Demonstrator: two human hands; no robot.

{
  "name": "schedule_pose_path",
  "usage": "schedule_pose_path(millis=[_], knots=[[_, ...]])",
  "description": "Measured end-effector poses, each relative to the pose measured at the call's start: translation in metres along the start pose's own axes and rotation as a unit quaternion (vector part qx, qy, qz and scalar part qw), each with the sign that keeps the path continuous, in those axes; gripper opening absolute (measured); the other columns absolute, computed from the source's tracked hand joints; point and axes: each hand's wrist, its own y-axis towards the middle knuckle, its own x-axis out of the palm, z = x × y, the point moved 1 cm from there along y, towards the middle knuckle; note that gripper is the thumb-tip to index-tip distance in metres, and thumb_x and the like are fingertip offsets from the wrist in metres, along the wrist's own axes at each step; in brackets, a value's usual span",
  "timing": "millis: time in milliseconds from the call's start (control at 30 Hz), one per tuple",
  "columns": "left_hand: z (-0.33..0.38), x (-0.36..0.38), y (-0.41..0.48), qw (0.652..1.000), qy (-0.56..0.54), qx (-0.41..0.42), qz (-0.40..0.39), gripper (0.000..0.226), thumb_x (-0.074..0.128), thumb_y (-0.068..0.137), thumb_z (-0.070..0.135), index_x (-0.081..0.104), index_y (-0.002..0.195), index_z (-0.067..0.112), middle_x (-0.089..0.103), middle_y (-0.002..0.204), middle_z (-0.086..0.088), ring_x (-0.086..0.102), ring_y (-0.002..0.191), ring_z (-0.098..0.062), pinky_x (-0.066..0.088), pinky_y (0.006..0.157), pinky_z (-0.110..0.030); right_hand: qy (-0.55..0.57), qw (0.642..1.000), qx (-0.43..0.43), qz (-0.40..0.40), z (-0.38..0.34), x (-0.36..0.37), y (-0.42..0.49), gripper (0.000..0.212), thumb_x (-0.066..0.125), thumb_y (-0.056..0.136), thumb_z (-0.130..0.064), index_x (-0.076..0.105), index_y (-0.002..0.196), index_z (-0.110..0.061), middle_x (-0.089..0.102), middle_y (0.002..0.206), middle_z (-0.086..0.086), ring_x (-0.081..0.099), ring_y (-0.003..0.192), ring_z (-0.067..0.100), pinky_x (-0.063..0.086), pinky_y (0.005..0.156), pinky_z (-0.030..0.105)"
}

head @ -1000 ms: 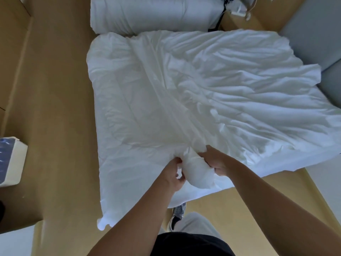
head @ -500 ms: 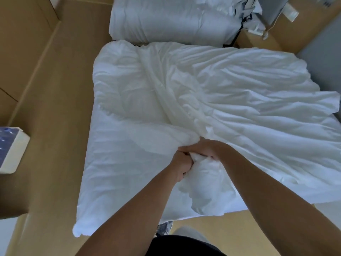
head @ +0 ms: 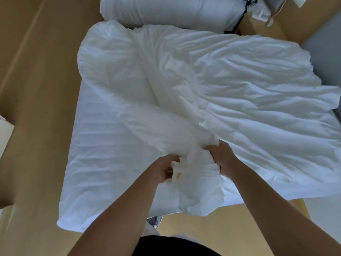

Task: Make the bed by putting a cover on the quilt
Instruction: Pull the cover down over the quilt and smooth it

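A white quilt (head: 114, 137) lies spread over the bed, with a thin wrinkled white cover (head: 249, 93) bunched over its right half. At the near edge my left hand (head: 164, 169) pinches gathered cover fabric next to a small yellow tag. My right hand (head: 221, 156) grips a puffy bunched corner of quilt and cover (head: 199, 163) from the right side. Both hands sit close together, the bunch between them. How far the quilt reaches inside the cover is hidden.
A rolled white bundle (head: 166, 12) lies at the head of the bed. Wooden flooring (head: 36, 108) runs along the left and near side. A white box (head: 5, 133) sits at the left edge. A grey surface (head: 324, 37) lies at the right.
Both hands pulled the bunched corner toward me and lower in view; the left hand shifted from under the right hand to the left of the bunch. The camera tilted forward.
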Motion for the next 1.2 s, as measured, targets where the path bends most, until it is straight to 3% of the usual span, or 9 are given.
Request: schedule_pose_path(millis=[100,200,333,500,633,767,967,1100,1200], knots=[[0.004,0.002,0.05,0.999,0.017,-0.022,-0.019,0.024,0.065,0.081,0.01,0.067,0.104,0.002,0.065,0.097,-0.013,0.064,0.087,-0.027,0.057,0.091,-0.043,-0.016,1.0,-0.02,0.011,-0.004,-0.009,-0.003,0.039,0.067,0.065,-0.016,0.068,0.104,-0.014,0.072,0.103,0.017,0.071,0.092,0.038,0.058,0.08,0.063],[0.019,-0.003,0.027,0.995,-0.094,-0.033,0.015,0.016,0.049,0.087,-0.005,0.055,0.08,0.008,0.054,0.069,-0.005,0.051,0.057,-0.015,0.046,0.048,-0.02,-0.055,0.997,-0.034,0.031,-0.007,-0.014,-0.003,0.027,0.066,0.076,-0.011,0.066,0.103,-0.016,0.071,0.101,0.014,0.07,0.092,0.036,0.059,0.083,0.058],[0.029,-0.049,0.03,0.983,-0.168,0.021,0.071,0.018,0.055,0.099,0.014,0.064,0.113,0.006,0.071,0.101,-0.013,0.071,0.093,-0.023,0.048,0.065,-0.022,-0.182,0.976,-0.088,0.084,-0.007,-0.015,0.001,0.016,0.063,0.082,-0.015,0.058,0.098,-0.016,0.065,0.091,0.006,0.063,0.087,0.031,0.056,0.078,0.046],[0.037,-0.074,-0.006,0.964,-0.221,0.141,0.046,0.034,0.044,0.106,0.03,0.068,0.094,0.009,0.074,0.073,-0.006,0.07,0.058,-0.019,0.053,0.06,-0.031,-0.382,0.912,-0.131,0.078,0.013,-0.006,-0.005,0.033,0.059,0.088,-0.021,0.048,0.119,-0.016,0.057,0.085,0.009,0.062,0.089,0.039,0.045,0.07,0.037],[0.059,-0.105,-0.036,0.918,-0.272,0.274,0.084,0.026,0.048,0.105,0.021,0.068,0.102,0.005,0.077,0.087,-0.009,0.073,0.081,-0.022,0.06,0.071,-0.035,-0.429,0.889,-0.138,0.085,0.029,0.003,-0.006,0.044,0.057,0.09,-0.021,0.042,0.13,-0.013,0.058,0.084,0.013,0.064,0.085,0.041,0.049,0.069,0.04],[0.046,-0.124,-0.022,0.934,-0.296,0.19,0.066,0.024,0.053,0.094,0.007,0.063,0.115,0.0,0.069,0.111,-0.018,0.073,0.084,-0.025,0.062,0.067,-0.034,-0.467,0.871,-0.135,0.071,0.036,0.01,-0.007,0.049,0.055,0.09,-0.025,0.036,0.133,-0.015,0.063,0.092,0.014,0.065,0.088,0.04,0.052,0.071,0.041],[0.035,-0.115,0.023,0.99,-0.058,0.039,0.121,0.031,0.073,0.089,0.01,0.067,0.116,-0.002,0.072,0.107,-0.02,0.071,0.085,-0.031,0.06,0.069,-0.038,-0.524,0.841,-0.134,-0.002,0.054,0.033,-0.011,0.062,0.055,0.092,-0.034,0.023,0.146,-0.031,0.054,0.087,0.001,0.066,0.089,0.032,0.05,0.071,0.038],[0.038,-0.084,0.02,0.966,-0.039,0.114,0.227,0.035,0.053,0.103,0.027,0.061,0.125,0.001,0.062,0.11,-0.01,0.06,0.097,-0.024,0.049,0.082,-0.035,-0.617,0.781,-0.036,-0.091,0.056,0.053,-0.005,0.092,0.061,0.086,-0.051,0.003,0.155,-0.043,0.048,0.129,0.011,0.055,0.118,0.036,0.047,0.097,0.049],[0.025,-0.057,-0.002,0.957,0.002,0.177,0.229,0.035,0.047,0.105,0.039,0.069,0.108,0.012,0.069,0.098,-0.007,0.066,0.091,-0.027,0.053,0.082,-0.038,-0.648,0.75,-0.029,-0.131,0.031,0.078,0.002,0.133,0.071,0.061,-0.08,-0.009,0.157,-0.033,0.012,0.159,0.025,0.016,0.147,0.048,0.014,0.111,0.073]])
